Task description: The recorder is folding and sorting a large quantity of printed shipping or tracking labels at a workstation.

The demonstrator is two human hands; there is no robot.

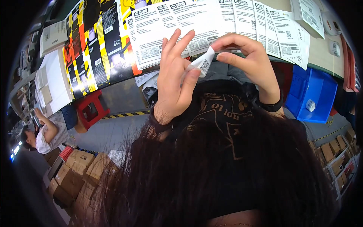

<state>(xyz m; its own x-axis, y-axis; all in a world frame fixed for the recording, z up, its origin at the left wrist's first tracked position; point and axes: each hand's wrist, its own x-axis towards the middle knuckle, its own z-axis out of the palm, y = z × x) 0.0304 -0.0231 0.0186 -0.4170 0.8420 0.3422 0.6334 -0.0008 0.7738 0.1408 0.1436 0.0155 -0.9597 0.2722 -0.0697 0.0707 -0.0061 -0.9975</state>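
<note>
A small white printed leaflet (204, 65), bent over into a point and bearing a square code, is between my two hands above the table's near edge. My left hand (174, 77) holds its lower end under the thumb, the other fingers stretched upward. At the leaflet's upper corner, my right hand (247, 62) grips with curled fingers; the index fingertip touches the paper, and the thumb lies just below. Behind my hands, overlapping white printed sheets (149, 36) are spread along the table, with more fanned sheets (281, 34) toward the right.
Black, yellow and red printed packaging (102, 49) covers the table's left part. A leaflet stack (308, 17) and a white roll (334, 48) sit at right. Below are a blue bin (293, 96), a red stool (89, 109) and cardboard boxes (72, 178). Another person (53, 130) is at left.
</note>
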